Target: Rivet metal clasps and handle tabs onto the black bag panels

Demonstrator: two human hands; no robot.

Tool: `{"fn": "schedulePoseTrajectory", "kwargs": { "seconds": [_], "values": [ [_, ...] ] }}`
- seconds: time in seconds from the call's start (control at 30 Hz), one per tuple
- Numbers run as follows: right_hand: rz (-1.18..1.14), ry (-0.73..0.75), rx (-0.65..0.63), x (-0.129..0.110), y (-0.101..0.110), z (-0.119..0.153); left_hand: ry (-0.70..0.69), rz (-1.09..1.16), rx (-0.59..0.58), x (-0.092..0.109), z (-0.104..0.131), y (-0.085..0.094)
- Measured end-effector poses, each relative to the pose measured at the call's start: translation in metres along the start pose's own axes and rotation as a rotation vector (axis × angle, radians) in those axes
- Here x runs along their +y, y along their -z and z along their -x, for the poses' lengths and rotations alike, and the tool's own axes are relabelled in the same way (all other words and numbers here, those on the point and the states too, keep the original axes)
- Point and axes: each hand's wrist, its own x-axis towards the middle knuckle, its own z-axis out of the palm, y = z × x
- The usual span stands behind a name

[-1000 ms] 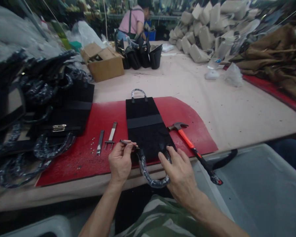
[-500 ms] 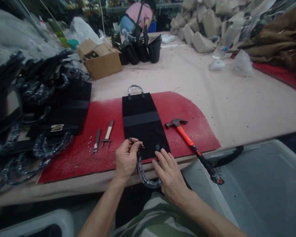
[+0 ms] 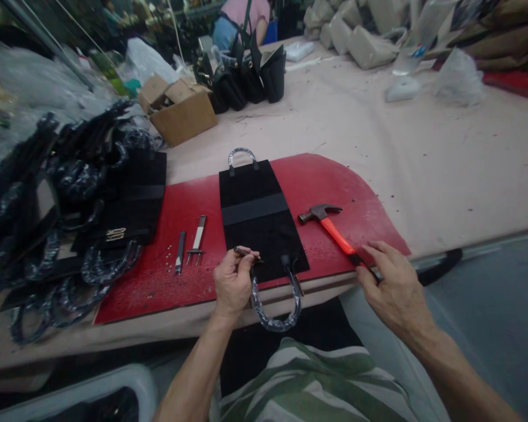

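Between the thumb and fingers of my left hand (image 3: 235,278) is a slim metal punch (image 3: 245,253). Its tip points at the black bag panel (image 3: 255,205), close to one end of the near handle (image 3: 276,323). That handle is wrapped in clear film and hangs over the table edge. A matching wrapped handle (image 3: 242,153) stands at the panel's far end. Over the grip of an orange-and-black claw hammer (image 3: 334,233) is my right hand (image 3: 389,278), fingers spread around it, not visibly closed. The hammer lies on the red mat (image 3: 330,176).
Left of the panel lie a pronged punch (image 3: 198,240), a flat chisel-like tool (image 3: 180,252) and small bits. Black bag pieces with wrapped handles (image 3: 92,193) are piled at left. Behind stand a cardboard box (image 3: 185,120) and black bags (image 3: 255,76). A grey bin (image 3: 488,305) sits at right.
My right hand has left the near handle and moved right to the hammer's grip. My left hand still holds the punch at the panel. The view has shifted slightly.
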Motion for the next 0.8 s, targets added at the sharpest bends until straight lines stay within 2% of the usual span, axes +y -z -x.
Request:
{"fn": "schedulePoseTrajectory", "kwargs": {
  "seconds": [0.1, 0.2, 0.3, 0.37, 0.5, 0.6, 0.7, 0.8],
  "values": [
    [0.053, -0.004, -0.010, 0.013, -0.001, 0.003, 0.005, -0.020, 0.109, 0.003, -0.007, 0.012],
    [0.086, 0.045, -0.019, 0.013, -0.002, 0.001, 0.018, -0.199, 0.235, 0.004, -0.020, 0.035],
    [0.134, 0.105, -0.046, 0.013, -0.006, -0.002, 0.067, -0.421, 0.174, 0.002, -0.032, 0.055],
    [0.164, 0.138, -0.021, 0.016, -0.012, -0.004, 0.087, -0.557, 0.110, 0.001, -0.038, 0.059],
    [0.165, 0.201, 0.071, 0.025, -0.024, -0.003, 0.061, -0.794, 0.053, 0.003, -0.043, 0.051],
    [0.143, 0.198, 0.058, 0.029, -0.026, -0.003, 0.027, -0.938, 0.024, 0.007, -0.044, 0.045],
    [0.153, 0.248, 0.081, 0.026, -0.022, -0.006, 0.033, -0.981, 0.063, 0.007, -0.047, 0.055],
    [0.155, 0.279, 0.069, 0.019, -0.016, -0.008, 0.088, -1.024, 0.163, 0.005, -0.055, 0.081]
  ]
}}
